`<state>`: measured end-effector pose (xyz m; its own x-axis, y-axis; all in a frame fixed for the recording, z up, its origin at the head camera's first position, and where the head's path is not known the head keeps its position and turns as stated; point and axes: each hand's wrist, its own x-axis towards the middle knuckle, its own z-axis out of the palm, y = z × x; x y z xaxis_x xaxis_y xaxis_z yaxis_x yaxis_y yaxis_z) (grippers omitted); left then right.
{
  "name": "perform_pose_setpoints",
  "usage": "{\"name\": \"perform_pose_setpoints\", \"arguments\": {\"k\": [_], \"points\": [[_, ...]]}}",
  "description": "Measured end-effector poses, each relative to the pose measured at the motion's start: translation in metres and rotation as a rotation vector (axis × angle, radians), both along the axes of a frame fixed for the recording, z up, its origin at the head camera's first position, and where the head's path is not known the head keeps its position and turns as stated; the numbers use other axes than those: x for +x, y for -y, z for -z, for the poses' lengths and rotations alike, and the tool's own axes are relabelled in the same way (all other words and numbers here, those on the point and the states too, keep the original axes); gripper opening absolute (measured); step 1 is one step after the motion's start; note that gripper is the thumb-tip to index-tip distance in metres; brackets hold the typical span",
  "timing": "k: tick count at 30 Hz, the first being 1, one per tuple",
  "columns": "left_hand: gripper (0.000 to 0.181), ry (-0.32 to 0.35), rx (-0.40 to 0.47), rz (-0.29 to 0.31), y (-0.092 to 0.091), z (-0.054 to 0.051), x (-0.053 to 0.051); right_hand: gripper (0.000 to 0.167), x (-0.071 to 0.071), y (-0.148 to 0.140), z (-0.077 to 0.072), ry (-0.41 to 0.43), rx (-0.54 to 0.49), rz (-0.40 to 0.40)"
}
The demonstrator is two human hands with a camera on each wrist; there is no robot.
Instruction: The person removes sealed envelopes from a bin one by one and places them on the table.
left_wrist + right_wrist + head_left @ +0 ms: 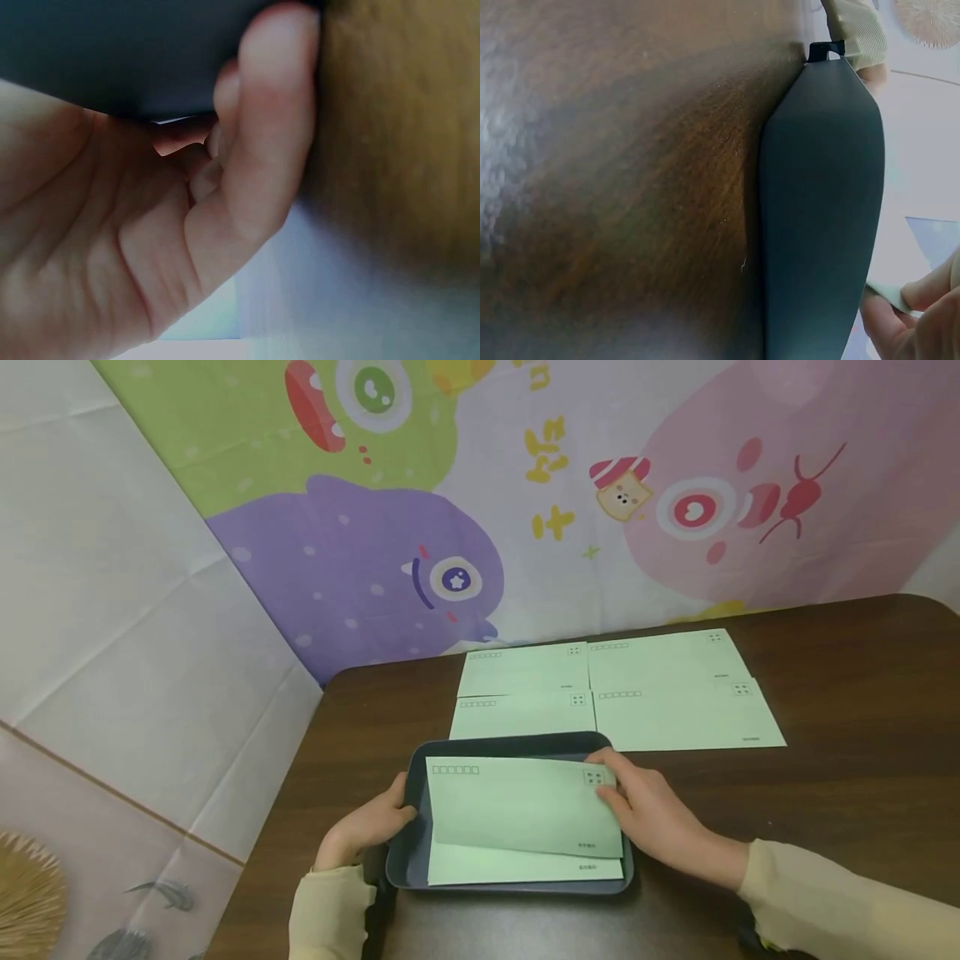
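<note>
A dark blue tray [408,856] sits near the front of the table, holding pale green envelopes. My left hand [367,827] grips the tray's left side, thumb over the rim; in the left wrist view its fingers curl against the tray's outer wall [135,52]. At the tray's upper right corner, my right hand [660,810] pinches the right end of the top envelope [517,810]. That envelope is lifted and slightly bent above a lower envelope [517,868]. In the right wrist view, the thumb and fingers [934,289] hold a thin edge beyond the tray wall [821,187].
Behind the tray, pale green envelopes lie in two rows on the dark wooden table [847,710]: back left [525,672], back right [660,662], front left [525,720] and front right [682,722]. The tray partly covers the front row. A cartoon-print cloth [555,577] hangs behind the table.
</note>
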<state>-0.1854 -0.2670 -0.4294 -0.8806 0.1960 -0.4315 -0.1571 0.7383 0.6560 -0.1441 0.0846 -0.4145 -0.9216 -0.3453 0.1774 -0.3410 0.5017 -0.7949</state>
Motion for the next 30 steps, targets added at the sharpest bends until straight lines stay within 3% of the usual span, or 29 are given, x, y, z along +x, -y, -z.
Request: {"name": "perform_pose_setpoints", "arguments": {"k": [11, 13, 18, 25, 30], "points": [[0.06, -0.006, 0.005, 0.022, 0.001, 0.002, 0.001, 0.039, -0.002, -0.011, 0.001, -0.04, -0.066, 0.121], [0.061, -0.003, 0.001, 0.026, 0.001, 0.002, 0.001, 0.037, -0.003, -0.016, 0.0, -0.042, -0.087, 0.151], [0.064, -0.001, -0.008, 0.031, 0.001, 0.002, 0.0, 0.013, -0.005, -0.032, -0.002, 0.003, -0.128, 0.201], [0.065, 0.005, 0.005, 0.04, 0.002, 0.0, 0.001, 0.017, -0.01, -0.056, 0.002, 0.088, -0.206, 0.226], [0.065, -0.001, 0.003, 0.065, 0.004, 0.001, -0.001, 0.018, -0.01, -0.067, 0.005, 0.083, -0.229, 0.242]]}}
